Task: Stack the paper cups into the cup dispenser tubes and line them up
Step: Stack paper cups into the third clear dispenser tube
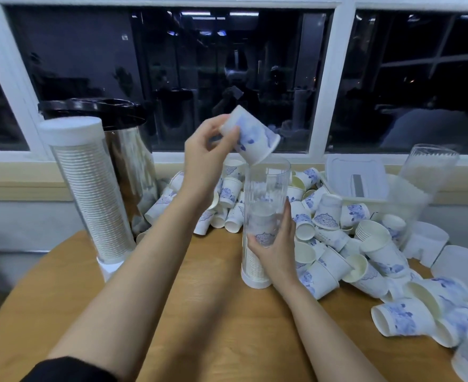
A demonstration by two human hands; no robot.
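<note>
A clear dispenser tube (266,188) stands upright on the round wooden table (219,312), with a short stack of cups in its lower part. My right hand (274,249) grips the tube at mid-height. My left hand (205,153) holds a white paper cup with blue print (250,136) upside down and tilted, its rim at the tube's open mouth. A full, capped dispenser tube (89,194) stands at the left. Several loose cups (335,244) lie heaped behind and to the right of the held tube.
A steel urn with a black lid (125,150) stands behind the full tube. At the back right are a clear plastic box (365,183), an empty leaning tube (425,166) and white tube caps (425,241). A dark window runs along the back.
</note>
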